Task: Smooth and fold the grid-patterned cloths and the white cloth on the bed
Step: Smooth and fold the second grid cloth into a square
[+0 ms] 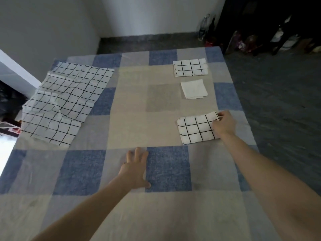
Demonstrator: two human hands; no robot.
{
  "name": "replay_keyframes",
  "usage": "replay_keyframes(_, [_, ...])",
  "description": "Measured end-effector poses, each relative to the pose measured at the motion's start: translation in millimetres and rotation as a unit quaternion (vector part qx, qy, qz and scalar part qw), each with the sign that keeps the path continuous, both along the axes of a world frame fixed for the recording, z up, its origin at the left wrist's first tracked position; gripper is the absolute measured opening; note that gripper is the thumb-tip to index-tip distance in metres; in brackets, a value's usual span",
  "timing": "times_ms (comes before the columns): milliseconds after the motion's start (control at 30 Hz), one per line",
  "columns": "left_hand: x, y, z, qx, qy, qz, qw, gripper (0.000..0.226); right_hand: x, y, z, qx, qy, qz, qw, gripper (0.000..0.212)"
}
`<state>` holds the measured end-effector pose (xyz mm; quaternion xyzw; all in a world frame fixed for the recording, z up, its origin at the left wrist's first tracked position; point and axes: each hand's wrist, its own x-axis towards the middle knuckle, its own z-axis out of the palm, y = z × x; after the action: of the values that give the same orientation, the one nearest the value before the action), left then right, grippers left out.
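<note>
R hand (225, 123) pinches folded grid cloth (197, 129); L hand (136, 168) prob. flat on bed (166, 171).

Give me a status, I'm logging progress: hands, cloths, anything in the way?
Right hand pinching near folded grid cloth; left hand flat on bedspread. Far grid cloth, white cloth folded. Large grid cloth unfolded, wrinkled. Nothing blocking.

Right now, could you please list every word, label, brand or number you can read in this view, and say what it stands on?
None can be read.
Clear bottle by the far wall: any label is too small and blurred.
Folded grid cloth held by the right hand, white cloth, bedsheet: patterns only, no text.
</note>
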<state>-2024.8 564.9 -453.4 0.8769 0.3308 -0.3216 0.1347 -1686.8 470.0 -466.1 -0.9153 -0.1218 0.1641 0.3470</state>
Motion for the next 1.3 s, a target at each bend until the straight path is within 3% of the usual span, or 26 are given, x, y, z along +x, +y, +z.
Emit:
replay_keyframes(233, [1,0,4,0.004,-0.014,-0.001,1.0,0.119,0,-4,-4,-0.008,-0.006,-0.01,1.0,0.035])
replay_keyframes(333, [1,1,3,0.006,-0.009,0.0,1.0,0.121,-11,-5,-1,-0.109,-0.13,0.013,0.985,0.045])
replay_keyframes(433, [1,1,2,0.006,-0.006,0.004,1.0,0.122,-32,-6,0,-0.137,-0.247,0.118,0.952,0.035])
replay_keyframes(500, [1,0,3,0.008,-0.003,0.004,1.0,0.122,-46,-12,-7,-0.154,-0.24,0.179,0.942,0.028])
replay_keyframes(700, [-5,-6,11,-0.007,-0.032,0.03,0.999,0.117,-66,-16,9,-0.237,-0.191,0.206,0.93,0.048])
replay_keyframes(900, [-42,-14,31,0.052,-0.14,0.052,0.987,0.084,-133,5,64,-0.207,-0.254,0.358,0.874,0.047])
replay_keyframes(1100, [-104,4,95,0.111,-0.179,0.102,0.972,0.055,-237,29,110,-0.191,-0.203,0.512,0.813,0.04])
replay_keyframes(1300, [-213,11,159,0.168,-0.174,0.15,0.959,0.023,-368,56,154,-0.171,-0.175,0.612,0.752,0.037])
